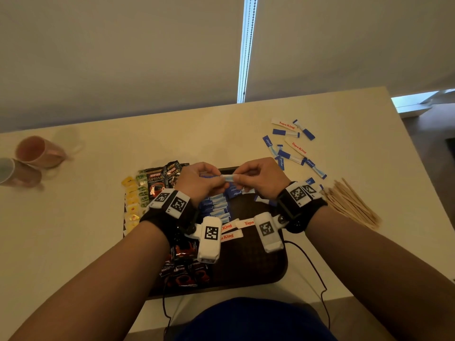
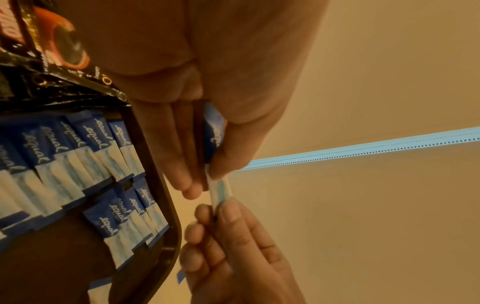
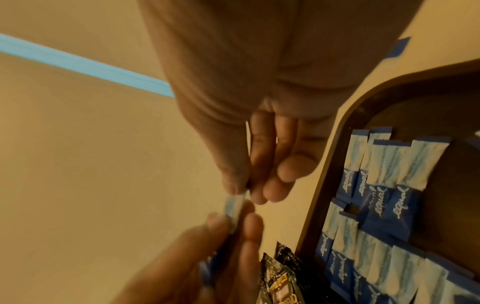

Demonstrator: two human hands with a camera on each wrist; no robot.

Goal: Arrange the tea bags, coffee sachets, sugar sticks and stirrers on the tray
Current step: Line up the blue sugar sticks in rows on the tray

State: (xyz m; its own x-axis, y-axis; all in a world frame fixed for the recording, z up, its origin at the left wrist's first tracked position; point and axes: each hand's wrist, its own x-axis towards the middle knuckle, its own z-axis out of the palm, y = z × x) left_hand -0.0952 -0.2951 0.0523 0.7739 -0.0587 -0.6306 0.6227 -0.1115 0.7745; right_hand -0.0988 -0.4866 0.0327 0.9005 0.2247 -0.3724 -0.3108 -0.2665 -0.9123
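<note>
My left hand (image 1: 200,179) and right hand (image 1: 259,177) each pinch one end of a slim blue-and-white paper sugar stick (image 1: 227,178) between thumb and fingertips, holding it level above the far edge of the dark brown plastic tray (image 1: 256,267). Below it I see rows of matching blue sugar sticks (image 2: 78,156) lying on the tray, with black coffee sachets (image 1: 157,182) and yellow tea bags (image 1: 131,200) to their left. More loose sugar sticks (image 1: 290,148) and the wooden stirrers (image 1: 352,205) lie on the cream table (image 1: 98,217) to the right, off the tray
</note>
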